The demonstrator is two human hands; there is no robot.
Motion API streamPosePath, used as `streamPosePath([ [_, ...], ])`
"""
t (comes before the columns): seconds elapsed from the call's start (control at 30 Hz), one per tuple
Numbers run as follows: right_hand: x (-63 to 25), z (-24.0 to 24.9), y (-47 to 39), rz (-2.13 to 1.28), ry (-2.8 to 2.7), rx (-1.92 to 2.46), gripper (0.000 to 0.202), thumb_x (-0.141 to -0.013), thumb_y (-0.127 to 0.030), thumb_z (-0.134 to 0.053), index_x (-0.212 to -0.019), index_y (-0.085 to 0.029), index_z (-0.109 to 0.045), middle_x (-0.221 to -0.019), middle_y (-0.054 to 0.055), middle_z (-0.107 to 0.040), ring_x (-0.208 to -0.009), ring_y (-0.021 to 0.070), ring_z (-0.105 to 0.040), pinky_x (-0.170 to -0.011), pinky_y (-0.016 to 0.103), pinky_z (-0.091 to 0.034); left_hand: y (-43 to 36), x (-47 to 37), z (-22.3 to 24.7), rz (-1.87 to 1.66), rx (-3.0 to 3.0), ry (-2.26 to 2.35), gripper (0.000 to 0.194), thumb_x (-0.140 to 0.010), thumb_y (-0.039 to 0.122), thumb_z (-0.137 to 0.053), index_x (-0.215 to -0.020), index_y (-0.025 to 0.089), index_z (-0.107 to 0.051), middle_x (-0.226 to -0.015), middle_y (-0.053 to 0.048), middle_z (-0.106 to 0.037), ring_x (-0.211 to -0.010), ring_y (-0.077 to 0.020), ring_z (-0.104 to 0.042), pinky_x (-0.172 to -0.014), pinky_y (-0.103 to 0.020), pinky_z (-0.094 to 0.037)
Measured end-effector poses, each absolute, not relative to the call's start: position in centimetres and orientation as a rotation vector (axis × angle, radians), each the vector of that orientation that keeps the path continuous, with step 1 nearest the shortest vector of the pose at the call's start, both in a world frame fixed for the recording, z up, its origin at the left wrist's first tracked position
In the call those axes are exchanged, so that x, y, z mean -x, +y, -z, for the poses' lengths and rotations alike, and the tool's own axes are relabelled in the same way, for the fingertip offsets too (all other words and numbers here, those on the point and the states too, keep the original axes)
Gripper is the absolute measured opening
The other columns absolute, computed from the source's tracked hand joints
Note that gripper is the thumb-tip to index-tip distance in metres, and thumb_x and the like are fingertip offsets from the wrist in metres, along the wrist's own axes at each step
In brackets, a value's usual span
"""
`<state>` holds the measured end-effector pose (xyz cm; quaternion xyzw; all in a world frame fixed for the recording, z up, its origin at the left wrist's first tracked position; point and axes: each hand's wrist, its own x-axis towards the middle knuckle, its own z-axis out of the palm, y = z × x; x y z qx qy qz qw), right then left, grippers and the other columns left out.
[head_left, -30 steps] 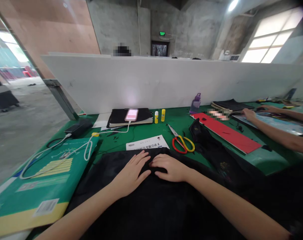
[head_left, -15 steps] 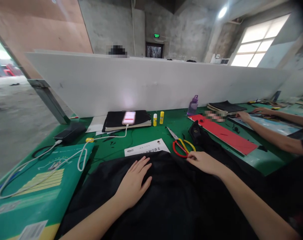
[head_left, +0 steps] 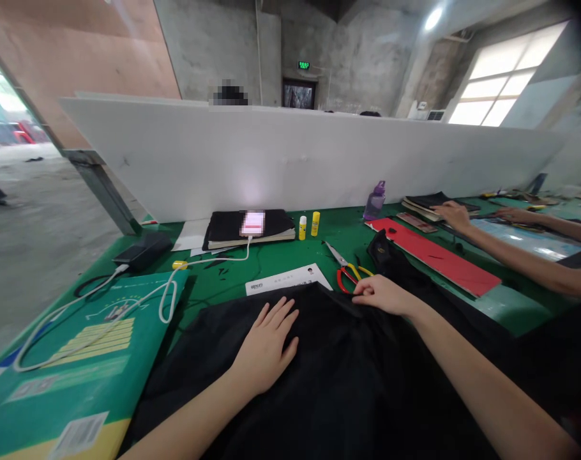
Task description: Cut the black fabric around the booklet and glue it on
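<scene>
Black cloth (head_left: 329, 383) is spread over the near part of the table and partly covers a white printed sheet (head_left: 281, 278). My left hand (head_left: 266, 348) lies flat on the cloth, fingers stretched out. Farther right, my right hand (head_left: 384, 295) pinches the cloth's far edge between thumb and fingers. Just beyond that hand lie scissors (head_left: 341, 259) with one red and one yellow handle, blades pointing away to the left. The cloth and my hand hide part of the handles.
Left are a green book (head_left: 94, 345), a white cable (head_left: 214, 260) and a black power bank (head_left: 144, 251). Behind stand two glue sticks (head_left: 315, 223), a phone (head_left: 253, 222) on a black notebook (head_left: 276, 237), and a purple bottle (head_left: 375, 203). A red board (head_left: 438, 255) lies near a co-worker's arm (head_left: 515, 249).
My right hand has drawn the cloth edge slightly left, covering more of the scissor handles and sheet. My left hand stays flat. The co-worker's near hand has shifted left onto a dark book.
</scene>
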<state>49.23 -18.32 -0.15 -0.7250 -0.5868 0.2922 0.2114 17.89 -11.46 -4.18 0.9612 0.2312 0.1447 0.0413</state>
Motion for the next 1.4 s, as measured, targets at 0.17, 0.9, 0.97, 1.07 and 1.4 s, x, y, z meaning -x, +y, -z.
streamPosePath([
  [0.17, -48.5, -0.9, -14.9, -0.255, -1.741, 2.096, 0.021, -0.079, -0.038, -0.06, -0.076, -0.021, -0.072, -0.077, 0.002, -0.069, -0.071, 0.0159, -0.06, -0.065, 0.025, -0.04, -11.3, -17.8, 4.7, -0.498, -2.948, 0.724, 0.05, -0.09, 0.025, -0.044, -0.139, 0.019, -0.038, -0.148, -0.008, -0.039, -0.14, -0.0227, -0.027, -0.113, -0.05, -0.027],
  [0.9, -42.7, -3.7, -22.5, -0.523, -1.956, 2.409, 0.031, -0.074, -0.05, -0.061, -0.063, -0.02, -0.06, -0.058, 0.0, -0.06, -0.055, 0.0131, -0.052, -0.051, 0.024, -0.028, -11.4, -17.5, 4.4, -0.417, -2.89, 0.854, 0.05, -0.089, 0.04, -0.047, -0.135, 0.019, -0.047, -0.145, -0.009, -0.042, -0.136, -0.0275, -0.034, -0.112, -0.053, -0.026],
  [0.97, -43.6, -3.8, -22.7, -0.572, -2.028, 2.383, 0.025, -0.077, -0.039, -0.057, -0.06, -0.02, -0.059, -0.054, -0.001, -0.057, -0.051, 0.0114, -0.049, -0.051, 0.024, -0.028, -11.4, -17.5, 4.4, -0.424, -2.881, 0.858, 0.05, -0.089, 0.04, -0.048, -0.134, 0.019, -0.048, -0.144, -0.01, -0.044, -0.135, -0.028, -0.036, -0.111, -0.053, -0.026],
  [1.07, -45.8, -4.2, -22.3, -0.352, -1.886, 2.512, 0.021, -0.079, -0.035, -0.054, -0.067, -0.021, -0.064, -0.063, 0.002, -0.062, -0.06, 0.0144, -0.056, -0.055, 0.025, -0.031, -11.4, -17.4, 4.3, -0.449, -2.866, 0.842, 0.045, -0.09, 0.037, -0.048, -0.132, 0.022, -0.051, -0.141, -0.009, -0.048, -0.133, -0.027, -0.04, -0.111, -0.053, -0.028],
  [1.4, -48.2, -3.0, -19.2, 0.28, -0.985, 2.671, 0.036, -0.09, -0.027, -0.034, -0.109, -0.013, -0.062, -0.081, 0.017, -0.067, -0.082, 0.0279, -0.066, -0.074, 0.038, -0.046, -12.2, -17.6, 3.9, -0.506, -3.06, 0.333, 0.036, -0.095, 0.023, -0.039, -0.129, 0.023, -0.053, -0.139, -0.003, -0.051, -0.132, -0.0208, -0.042, -0.111, -0.041, -0.034],
])
